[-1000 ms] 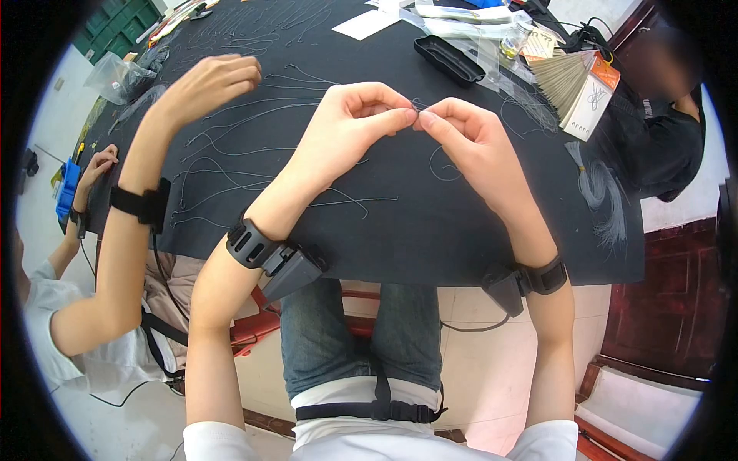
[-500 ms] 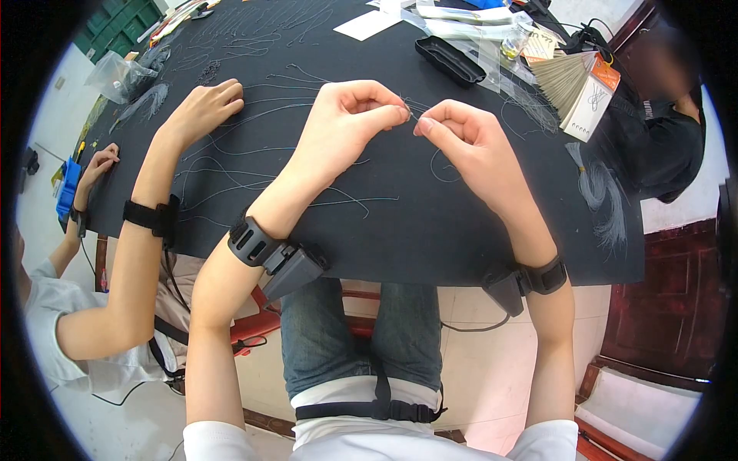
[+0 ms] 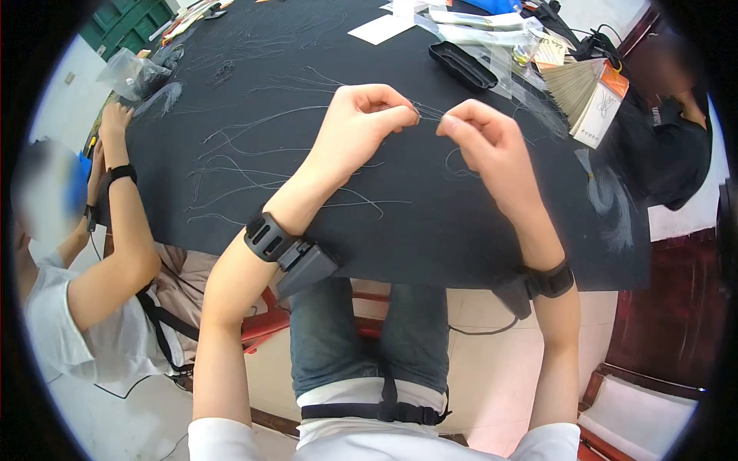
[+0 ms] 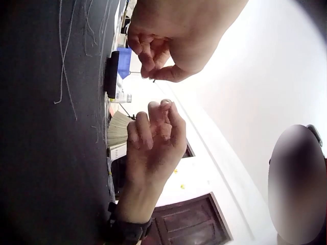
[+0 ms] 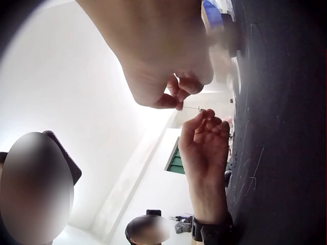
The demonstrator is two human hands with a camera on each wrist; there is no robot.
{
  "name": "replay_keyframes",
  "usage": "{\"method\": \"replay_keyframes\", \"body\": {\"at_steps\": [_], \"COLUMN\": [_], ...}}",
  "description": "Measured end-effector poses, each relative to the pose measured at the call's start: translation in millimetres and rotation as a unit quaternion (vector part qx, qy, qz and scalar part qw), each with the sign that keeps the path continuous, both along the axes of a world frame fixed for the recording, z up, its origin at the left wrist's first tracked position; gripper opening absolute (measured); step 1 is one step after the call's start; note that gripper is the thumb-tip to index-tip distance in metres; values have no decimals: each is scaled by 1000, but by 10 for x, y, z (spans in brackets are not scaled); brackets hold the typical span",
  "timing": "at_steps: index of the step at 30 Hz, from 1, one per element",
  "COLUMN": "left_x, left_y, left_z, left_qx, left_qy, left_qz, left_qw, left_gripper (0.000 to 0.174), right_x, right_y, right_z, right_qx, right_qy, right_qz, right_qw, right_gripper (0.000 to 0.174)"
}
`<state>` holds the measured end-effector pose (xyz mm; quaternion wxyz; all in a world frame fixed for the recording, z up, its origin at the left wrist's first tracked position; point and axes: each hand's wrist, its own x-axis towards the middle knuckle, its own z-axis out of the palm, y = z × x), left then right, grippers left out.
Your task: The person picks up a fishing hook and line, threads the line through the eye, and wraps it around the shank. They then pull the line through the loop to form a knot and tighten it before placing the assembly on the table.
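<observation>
Between my two hands a short length of thin grey line (image 3: 430,112) runs nearly straight above the black table. My left hand (image 3: 365,129) pinches one part of it between thumb and forefinger, where a tiny dark bit (image 5: 201,109) shows at the fingertips in the right wrist view. Opposite it, my right hand (image 3: 492,146) pinches the line with thumb and forefinger, its other fingers curled in. The fingertips of the two hands are a small gap apart. More grey lines (image 3: 254,123) lie spread on the table left of and beneath my left forearm.
A black open case (image 3: 463,67), clear plastic packets (image 3: 492,34) and a fanned card booklet (image 3: 576,92) lie at the back right. A bundle of pale line (image 3: 607,200) rests at the right edge. Another person's arm (image 3: 127,207) reaches the table at left, near a clear tub (image 3: 127,73).
My fingertips, together a second ago, have moved apart with the line stretched between them. The neighbour's arm at left has drawn back from the lines. The head view has shifted slightly.
</observation>
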<state>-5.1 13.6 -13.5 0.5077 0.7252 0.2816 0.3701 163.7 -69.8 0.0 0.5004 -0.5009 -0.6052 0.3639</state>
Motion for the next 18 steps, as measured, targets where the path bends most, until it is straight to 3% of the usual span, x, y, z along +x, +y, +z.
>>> {"method": "replay_keyframes", "body": {"at_steps": [3, 6, 10, 18], "left_x": [3, 3, 0, 42], "left_y": [11, 35, 59, 0], "left_z": [-1, -9, -26, -27], "left_qx": [-22, -38, -39, 32], "left_qy": [-4, -28, -46, 45], "left_qz": [12, 18, 23, 11], "left_qw": [1000, 999, 998, 998], "left_gripper": [13, 13, 13, 11], "right_x": [22, -50, 18, 31], "right_y": [10, -5, 37, 27], "right_z": [-2, 58, -47, -75], "right_qx": [64, 54, -18, -115], "right_qy": [78, 160, 153, 84], "right_qz": [27, 51, 41, -15], "right_qw": [994, 984, 987, 990], "right_gripper": [19, 21, 25, 20]}}
